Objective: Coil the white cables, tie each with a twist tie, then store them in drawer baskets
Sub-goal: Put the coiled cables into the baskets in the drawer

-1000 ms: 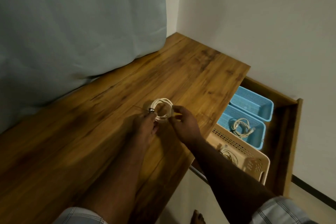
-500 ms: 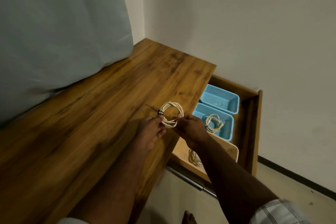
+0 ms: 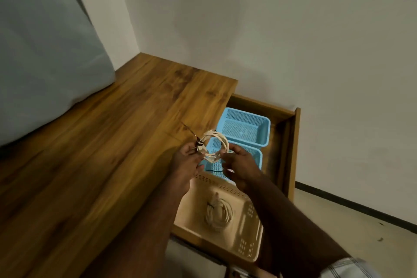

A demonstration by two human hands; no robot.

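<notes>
Head camera: both hands pinch the coiled white cable (image 3: 213, 146) above the open drawer (image 3: 291, 142), left hand (image 3: 187, 162) by the twist tie (image 3: 198, 142), right hand (image 3: 241, 165) on the opposite side. The tie's tail sticks out loosely; if it slackens during the drop into the far blue basket (image 3: 244, 127), the coil could spring apart.

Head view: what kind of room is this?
Probably a bedroom or home study: a wooden desk top set in a plain wall corner, an open drawer with plastic baskets, and a grey-blue fabric mass, maybe a mattress.
</notes>
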